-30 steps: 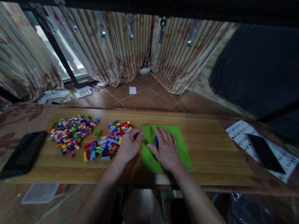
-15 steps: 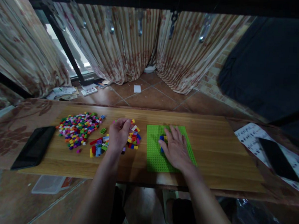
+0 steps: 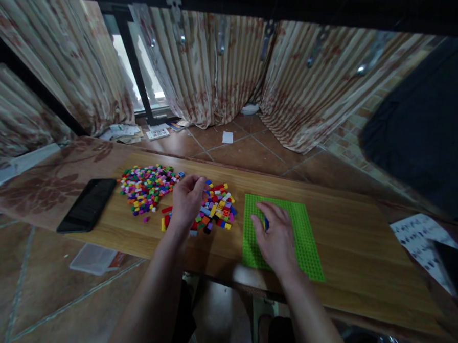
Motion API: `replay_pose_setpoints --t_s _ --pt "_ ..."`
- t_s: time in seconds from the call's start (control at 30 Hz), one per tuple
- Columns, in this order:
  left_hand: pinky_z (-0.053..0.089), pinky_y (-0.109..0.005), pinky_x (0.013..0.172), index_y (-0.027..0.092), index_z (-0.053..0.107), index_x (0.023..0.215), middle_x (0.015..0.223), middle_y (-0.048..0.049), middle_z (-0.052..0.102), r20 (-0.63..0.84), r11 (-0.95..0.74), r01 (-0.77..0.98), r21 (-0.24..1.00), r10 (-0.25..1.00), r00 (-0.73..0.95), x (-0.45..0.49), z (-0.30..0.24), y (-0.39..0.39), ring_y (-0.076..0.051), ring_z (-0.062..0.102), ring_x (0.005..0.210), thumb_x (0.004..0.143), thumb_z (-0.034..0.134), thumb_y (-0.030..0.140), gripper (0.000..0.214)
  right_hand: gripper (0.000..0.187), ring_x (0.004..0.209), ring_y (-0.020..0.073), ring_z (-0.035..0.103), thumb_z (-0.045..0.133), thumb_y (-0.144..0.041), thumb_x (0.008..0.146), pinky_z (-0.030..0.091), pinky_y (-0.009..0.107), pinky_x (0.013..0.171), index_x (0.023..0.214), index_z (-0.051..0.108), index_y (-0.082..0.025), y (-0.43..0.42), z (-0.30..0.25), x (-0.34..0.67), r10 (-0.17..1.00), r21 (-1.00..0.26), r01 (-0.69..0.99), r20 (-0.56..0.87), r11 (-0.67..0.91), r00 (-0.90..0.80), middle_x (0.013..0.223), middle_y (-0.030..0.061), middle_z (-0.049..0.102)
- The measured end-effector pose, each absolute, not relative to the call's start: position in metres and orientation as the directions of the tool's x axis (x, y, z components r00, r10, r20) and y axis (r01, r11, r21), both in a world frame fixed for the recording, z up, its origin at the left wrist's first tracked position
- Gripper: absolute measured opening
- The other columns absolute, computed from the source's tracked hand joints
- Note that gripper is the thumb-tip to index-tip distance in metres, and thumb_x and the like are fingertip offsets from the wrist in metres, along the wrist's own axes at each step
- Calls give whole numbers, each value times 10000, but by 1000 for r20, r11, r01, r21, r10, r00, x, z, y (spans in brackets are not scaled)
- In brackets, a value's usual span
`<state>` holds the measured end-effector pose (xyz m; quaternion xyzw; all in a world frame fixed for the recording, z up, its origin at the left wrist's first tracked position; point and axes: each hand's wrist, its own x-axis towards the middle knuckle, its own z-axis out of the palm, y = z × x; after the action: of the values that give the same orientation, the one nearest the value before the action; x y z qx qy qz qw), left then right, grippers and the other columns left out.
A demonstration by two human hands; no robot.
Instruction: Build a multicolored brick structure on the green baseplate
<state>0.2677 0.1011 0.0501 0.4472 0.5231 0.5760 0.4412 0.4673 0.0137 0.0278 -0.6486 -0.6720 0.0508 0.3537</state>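
My left hand is over the nearer group of loose toy bricks, its thumb and fingers pinched together. Whatever is between those fingertips is too small or hidden to make out. On the green studded baseplate rests my right hand, its fingers curled around a blue brick. Only a bit of that brick shows between thumb and fingers; the rest is hidden under the hand.
A heap of small mixed-colour bricks lies on the left of the wooden table. Left of it is a black phone. A printed sheet with a dark device on it lies at the right. A clear plastic box is on the floor.
The view has swung left, so the table appears tilted and shifted right. My right hand's fingers, spread flat before, are now curled in. My left hand remains pinched above the bricks.
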Motion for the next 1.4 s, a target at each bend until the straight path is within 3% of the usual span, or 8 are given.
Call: replay_pose_setpoints --t_s 0.13,0.3,0.43,0.57,0.83,1.0,1.23,1.4 --pt "367 -179 428 143 626 745 627 13 624 63 -74 -47 996 975 -211 260 50 101 -72 504 457 756 643 328 187 312 1126 251 543 485 -294 943 433 426 1006 1179 658 -185 14 23 432 920 -544 799 390 256 -29 1203 97 652" --pt "401 -196 468 126 656 803 652 3 645 33 -42 -34 999 972 -231 252 55 100 -77 518 473 745 649 320 202 375 1175 281 497 558 -281 900 406 451 1034 1259 621 -191 20 17 401 942 -498 826 316 264 -111 1311 101 586" --pt "410 -195 481 124 659 829 664 5 647 12 -23 -40 999 968 -251 245 56 101 -75 525 482 735 660 325 221 498 1294 320 400 595 -264 864 348 497 1086 1349 549 -164 29 15 391 955 -424 870 253 253 -154 1439 140 470" --pt "397 -187 468 124 658 835 664 10 640 -10 0 -42 999 969 -248 239 57 102 -70 516 478 732 667 318 219 507 1378 331 306 584 -237 857 304 514 1118 1355 540 -152 35 13 389 952 -384 881 239 275 -192 1491 155 403" --pt "393 -184 458 134 646 786 688 5 650 -13 5 -34 999 972 -235 232 56 101 -64 507 471 745 669 326 197 390 1362 314 343 525 -164 869 331 506 1103 1239 633 -218 42 9 378 949 -392 877 256 277 -185 1488 118 417" --pt "392 -185 466 134 657 830 682 11 643 -33 27 -30 999 975 -219 231 55 102 -71 520 490 742 665 307 194 267 1347 286 362 502 -217 922 330 464 1117 1106 695 -224 46 9 372 936 -400 872 315 283 -160 1442 102 468" --pt "396 -192 486 140 648 773 660 10 640 -36 37 3 999 981 -191 230 54 103 -79 517 502 732 684 329 197 259 1362 267 354 519 -152 890 301 471 1136 1085 681 -204 51 5 367 933 -395 868 313 300 -180 1429 110 482" --pt "398 -193 494 143 663 781 667 4 650 0 4 18 1000 985 -172 233 51 105 -86 528 519 731 683 333 198 203 1338 259 387 511 -181 907 316 441 1129 1026 676 -198 50 10 371 921 -467 832 370 299 -123 1408 96 514"
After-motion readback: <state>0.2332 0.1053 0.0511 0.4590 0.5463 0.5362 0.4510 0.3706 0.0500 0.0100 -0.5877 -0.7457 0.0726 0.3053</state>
